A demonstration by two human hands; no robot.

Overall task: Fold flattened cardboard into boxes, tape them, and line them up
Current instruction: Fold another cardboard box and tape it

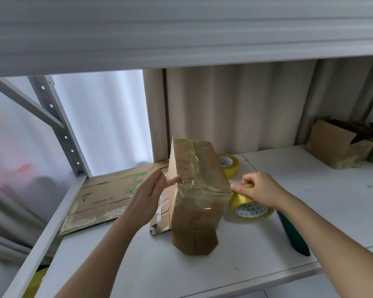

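Note:
A tall brown cardboard box (197, 190) stands upright on the white shelf (310, 186), with clear yellowish tape over its top and upper sides. My left hand (150, 191) is beside its left face, with the fingers straight and a fingertip touching the taped edge. My right hand (260, 189) grips a yellow tape roll (249, 206) that sits just right of the box, with the thumb pointing at the box's corner. Flattened cardboard sheets (108, 196) lie on the shelf behind and left of the box.
A second tape roll (228, 165) lies behind the box. Folded boxes (340, 145) stand at the back right of the shelf. A dark green object (293, 233) lies under my right forearm. A shelf board hangs overhead, and a metal upright (58, 127) stands at the left.

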